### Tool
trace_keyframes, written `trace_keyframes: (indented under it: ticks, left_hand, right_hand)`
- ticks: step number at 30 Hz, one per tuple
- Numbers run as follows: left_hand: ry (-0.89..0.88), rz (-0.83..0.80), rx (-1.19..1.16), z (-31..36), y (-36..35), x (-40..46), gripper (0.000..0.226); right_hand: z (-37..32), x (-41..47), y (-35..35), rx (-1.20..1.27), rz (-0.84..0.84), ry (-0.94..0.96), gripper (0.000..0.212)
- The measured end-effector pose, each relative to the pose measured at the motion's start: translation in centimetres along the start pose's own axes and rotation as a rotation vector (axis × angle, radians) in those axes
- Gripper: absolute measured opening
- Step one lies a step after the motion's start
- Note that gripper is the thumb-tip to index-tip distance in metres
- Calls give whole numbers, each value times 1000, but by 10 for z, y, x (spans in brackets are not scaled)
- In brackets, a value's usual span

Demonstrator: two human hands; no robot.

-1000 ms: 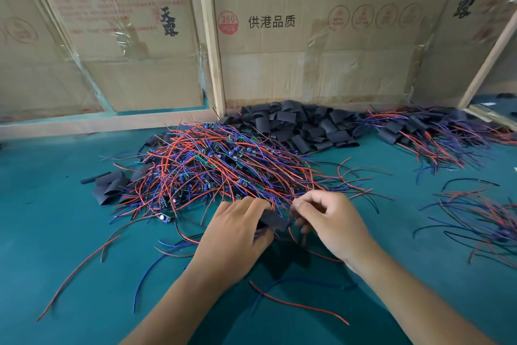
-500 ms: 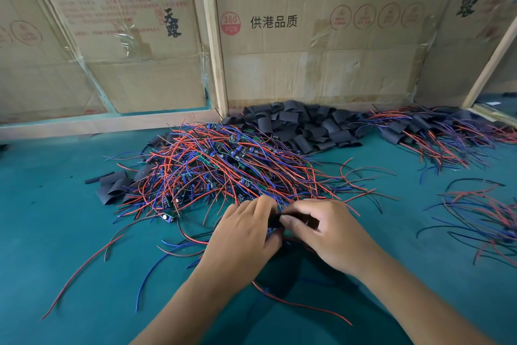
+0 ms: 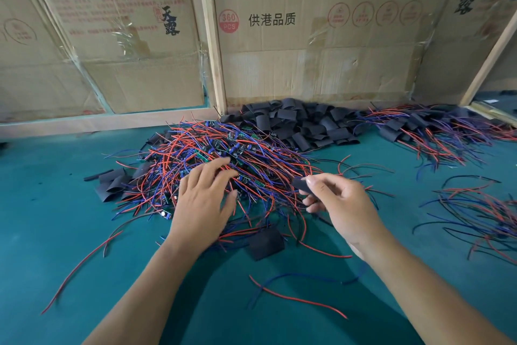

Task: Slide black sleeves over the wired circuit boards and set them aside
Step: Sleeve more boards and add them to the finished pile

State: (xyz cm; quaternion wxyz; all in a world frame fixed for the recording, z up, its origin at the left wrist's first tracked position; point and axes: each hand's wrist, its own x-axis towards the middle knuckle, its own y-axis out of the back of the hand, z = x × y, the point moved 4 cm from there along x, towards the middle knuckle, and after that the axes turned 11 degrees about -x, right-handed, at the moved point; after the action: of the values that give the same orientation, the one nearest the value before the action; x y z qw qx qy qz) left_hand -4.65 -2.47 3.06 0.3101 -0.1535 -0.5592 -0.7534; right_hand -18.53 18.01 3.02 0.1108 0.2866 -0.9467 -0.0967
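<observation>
A big tangle of small circuit boards with red and blue wires [image 3: 223, 165] lies mid-table. My left hand [image 3: 205, 202] is spread over its near edge, fingers straight, holding nothing. To the right, my right hand [image 3: 335, 202] pinches a flat black sleeve [image 3: 301, 184] between thumb and forefinger, just above the wires. A sleeved board [image 3: 265, 244] with its wires lies on the green mat between my hands. Loose black sleeves [image 3: 302, 123] are heaped against the cardboard wall.
Finished sleeved boards [image 3: 436, 129] are piled at the back right. More loose wires [image 3: 481, 213] lie at the right edge. Several sleeves [image 3: 112, 183] sit left of the tangle. Cardboard panels [image 3: 321, 36] wall off the back. Stray wires [image 3: 296, 298] lie near me on the green mat [image 3: 56, 232].
My hands were together on one sleeve and board; they have parted. The sleeved board now lies on the mat, my left hand reaches into the tangle, and my right holds a sleeve.
</observation>
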Motion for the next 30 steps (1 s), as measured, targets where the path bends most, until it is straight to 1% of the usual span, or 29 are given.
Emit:
trace_keyframes:
  ticks: [2, 3, 7, 9, 11, 13, 15, 17, 18, 21, 23, 25, 28, 30]
  left_hand:
    - [-104, -43, 86, 9, -7, 5, 40]
    - [-136, -71, 121, 13, -10, 6, 42]
    - [-139, -151, 247, 16, -20, 7, 48]
    - [-191, -176, 300, 17, -20, 11, 50]
    - [-260, -202, 357, 17, -16, 23, 45]
    - [-323, -231, 420, 18, -12, 33, 32]
    - [-406, -243, 470, 22, -7, 40, 19]
    - [-463, -238, 505, 26, -4, 43, 20]
    - [-478, -243, 511, 27, -4, 44, 19]
    - [-447, -342, 492, 28, -6, 47, 15]
    - [-396, -448, 536, 27, -10, 51, 23]
    - [-397, -516, 592, 28, -11, 54, 25]
    - [-455, -527, 589, 31, -2, 61, 26]
    - [-439, -509, 525, 34, 15, 71, 26]
  right_hand:
    - [2, 0, 1, 3, 46, -13, 14]
    - [4, 1, 1, 41, 62, -33, 13]
    - [6, 7, 7, 373, 87, -179, 23]
    - [5, 8, 12, 454, 88, -194, 26]
    - [5, 8, 14, 482, 85, -177, 33]
    - [6, 9, 14, 489, 85, -180, 35]
    - [9, 11, 14, 521, 90, -206, 32]
    - [13, 14, 15, 574, 105, -244, 21]
    - [15, 15, 16, 588, 110, -257, 23]
    - [17, 17, 18, 596, 124, -288, 37]
    - [19, 17, 19, 601, 134, -300, 42]
    - [20, 17, 20, 625, 144, -307, 46]
    - [19, 20, 22, 734, 162, -290, 58]
    - [19, 22, 26, 832, 175, -265, 67]
